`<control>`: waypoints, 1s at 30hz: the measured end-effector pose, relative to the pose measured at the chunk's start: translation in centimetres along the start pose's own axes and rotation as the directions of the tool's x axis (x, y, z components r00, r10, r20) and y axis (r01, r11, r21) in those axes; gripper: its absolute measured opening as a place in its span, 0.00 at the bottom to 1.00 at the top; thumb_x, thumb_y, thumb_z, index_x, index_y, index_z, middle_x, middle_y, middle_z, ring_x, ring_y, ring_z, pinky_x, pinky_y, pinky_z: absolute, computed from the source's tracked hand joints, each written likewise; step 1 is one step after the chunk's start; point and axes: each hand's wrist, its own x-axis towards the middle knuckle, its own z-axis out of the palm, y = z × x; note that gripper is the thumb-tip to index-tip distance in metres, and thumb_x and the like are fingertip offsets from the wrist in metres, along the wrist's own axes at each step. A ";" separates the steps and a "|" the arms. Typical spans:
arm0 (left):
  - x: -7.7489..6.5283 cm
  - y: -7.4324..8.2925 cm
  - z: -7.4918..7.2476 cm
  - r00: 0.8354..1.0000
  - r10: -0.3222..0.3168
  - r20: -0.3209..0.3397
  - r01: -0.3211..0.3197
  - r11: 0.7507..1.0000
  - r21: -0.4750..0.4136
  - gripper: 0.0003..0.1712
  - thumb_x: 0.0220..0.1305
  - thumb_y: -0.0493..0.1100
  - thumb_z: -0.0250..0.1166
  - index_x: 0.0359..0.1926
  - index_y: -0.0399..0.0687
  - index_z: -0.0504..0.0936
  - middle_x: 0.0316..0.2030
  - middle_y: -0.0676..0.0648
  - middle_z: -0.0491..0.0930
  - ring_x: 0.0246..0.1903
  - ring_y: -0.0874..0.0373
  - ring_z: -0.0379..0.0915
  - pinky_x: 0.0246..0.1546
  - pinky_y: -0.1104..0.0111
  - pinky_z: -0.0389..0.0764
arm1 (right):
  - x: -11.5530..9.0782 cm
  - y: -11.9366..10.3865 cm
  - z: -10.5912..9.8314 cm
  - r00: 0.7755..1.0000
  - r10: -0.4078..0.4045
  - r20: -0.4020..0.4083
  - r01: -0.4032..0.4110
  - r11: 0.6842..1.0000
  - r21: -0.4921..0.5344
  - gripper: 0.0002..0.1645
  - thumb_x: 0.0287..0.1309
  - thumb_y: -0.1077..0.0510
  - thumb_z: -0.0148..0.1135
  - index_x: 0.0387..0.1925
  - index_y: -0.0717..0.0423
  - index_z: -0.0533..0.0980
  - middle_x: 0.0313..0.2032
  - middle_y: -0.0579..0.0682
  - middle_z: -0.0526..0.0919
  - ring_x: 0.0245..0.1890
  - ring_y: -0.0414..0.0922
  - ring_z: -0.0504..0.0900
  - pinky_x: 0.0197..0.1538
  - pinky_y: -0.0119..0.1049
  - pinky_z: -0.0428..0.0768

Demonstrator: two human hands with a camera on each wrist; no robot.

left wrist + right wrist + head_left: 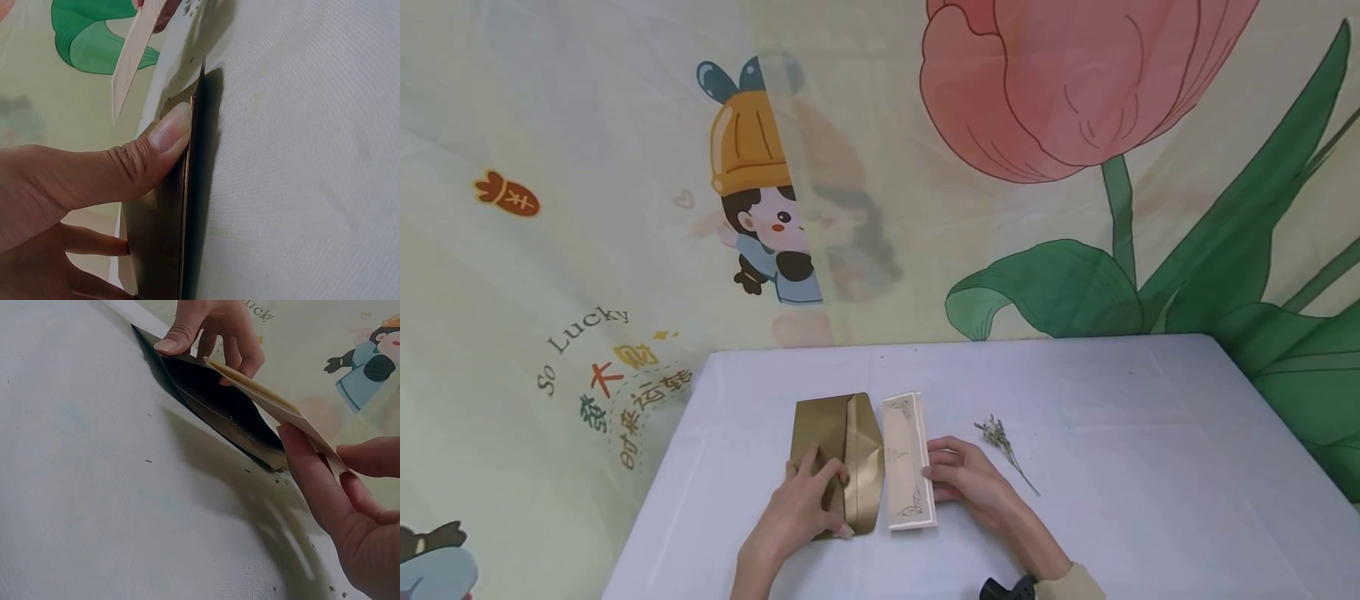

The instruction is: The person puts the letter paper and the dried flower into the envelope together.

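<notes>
On the table's near half lies a gold envelope (820, 421), its flap (868, 487) folded out to the right. My left hand (797, 504) grips it by the lower part, thumb at the near edge and fingertips on the upper face. In the right wrist view the envelope's mouth (206, 400) gapes, showing a dark inside. Just right of the flap, my right hand (973, 483) holds a cream folded card (904, 462) with dark corner ornaments, pinched along its right side. Seen from the right wrist, the card (281, 412) slants up beside the mouth, above the table.
A small dried flower sprig (997, 437) lies right of the right hand. Tiny dark crumbs dot the white tablecloth (1120, 500). A printed curtain (880, 167) hangs behind the table's back edge. At the right wrist is a black device (1007, 588).
</notes>
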 end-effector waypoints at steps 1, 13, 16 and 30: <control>0.0 0.0 0.0 1.000 -0.001 0.000 0.001 1.000 0.000 0.35 0.34 0.55 0.85 0.44 0.65 0.75 0.74 0.24 0.58 0.63 0.05 0.51 0.41 0.30 0.78 | 0.0 0.0 0.1 1.000 0.000 0.000 0.000 1.000 0.000 0.30 0.61 0.70 0.62 0.62 0.75 0.64 0.45 0.59 0.85 0.39 0.48 0.88 0.45 0.45 0.88; 0.1 -0.1 0.1 1.000 -0.011 -0.002 0.011 1.000 0.001 0.35 0.33 0.56 0.86 0.42 0.66 0.74 0.74 0.27 0.59 0.64 0.07 0.50 0.43 0.29 0.77 | 0.5 0.1 0.8 1.000 0.002 -0.020 -0.002 1.000 0.012 0.30 0.61 0.70 0.62 0.62 0.76 0.64 0.47 0.63 0.84 0.39 0.48 0.88 0.45 0.46 0.88; 0.1 0.0 0.1 1.000 -0.018 0.000 0.018 1.000 0.001 0.35 0.33 0.56 0.85 0.42 0.67 0.74 0.75 0.27 0.58 0.64 0.06 0.49 0.44 0.27 0.76 | 0.6 0.1 1.0 1.000 0.003 -0.022 -0.003 1.000 0.015 0.30 0.61 0.70 0.62 0.62 0.76 0.64 0.46 0.62 0.84 0.39 0.48 0.88 0.45 0.46 0.88; 0.0 0.2 -0.1 1.000 -0.026 -0.003 0.026 1.000 -0.007 0.35 0.33 0.56 0.85 0.42 0.67 0.74 0.75 0.27 0.58 0.64 0.06 0.49 0.45 0.26 0.74 | 1.2 0.3 1.9 1.000 0.001 0.001 -0.001 1.000 0.022 0.30 0.60 0.70 0.62 0.62 0.76 0.64 0.46 0.63 0.84 0.38 0.48 0.88 0.45 0.47 0.88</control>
